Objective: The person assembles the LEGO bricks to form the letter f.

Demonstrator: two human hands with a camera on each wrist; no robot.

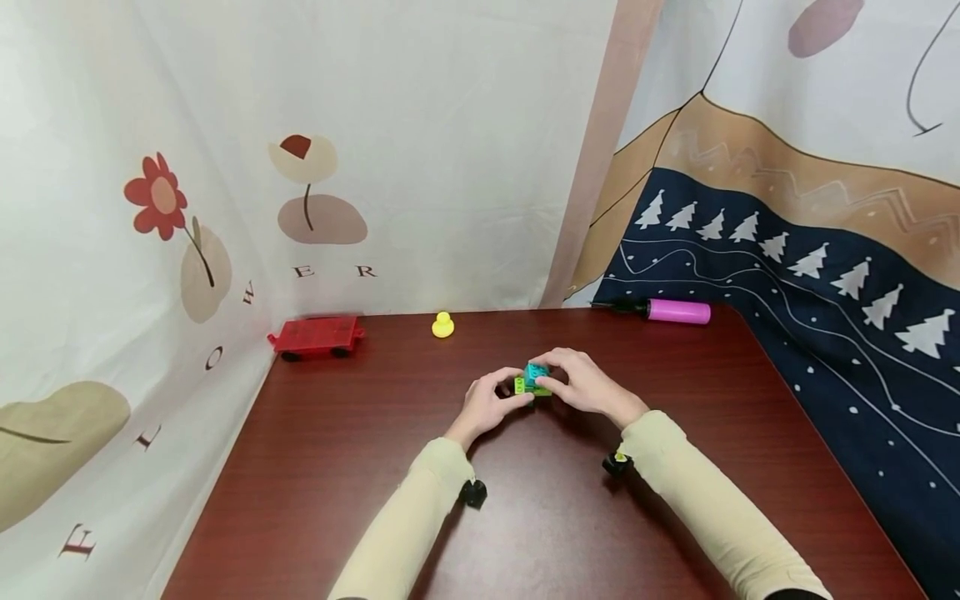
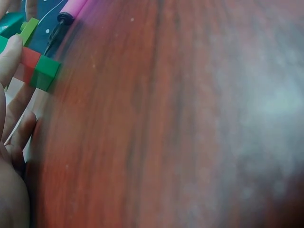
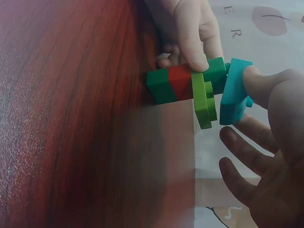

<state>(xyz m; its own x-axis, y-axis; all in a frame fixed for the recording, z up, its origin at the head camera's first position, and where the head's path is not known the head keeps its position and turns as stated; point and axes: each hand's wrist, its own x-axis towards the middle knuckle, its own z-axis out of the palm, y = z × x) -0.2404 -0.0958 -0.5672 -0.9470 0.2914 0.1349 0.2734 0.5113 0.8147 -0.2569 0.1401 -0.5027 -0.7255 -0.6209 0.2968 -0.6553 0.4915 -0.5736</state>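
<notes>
My left hand grips a small stack of toy building bricks between thumb and fingers. In the right wrist view the stack shows a green brick at one end, a red brick beside it, then a lime green plate with studs, and another green brick. My right hand pinches a teal brick against the studded end of that last green brick. The teal brick sits slightly tilted there, with a narrow gap toward the lime plate. The left thumb presses along the stack's side.
Both hands work above the middle of a dark red-brown wooden table. Along its back edge stand a red toy wagon, a small yellow toy and a pink cylinder with a black tip. Patterned cloths hang behind.
</notes>
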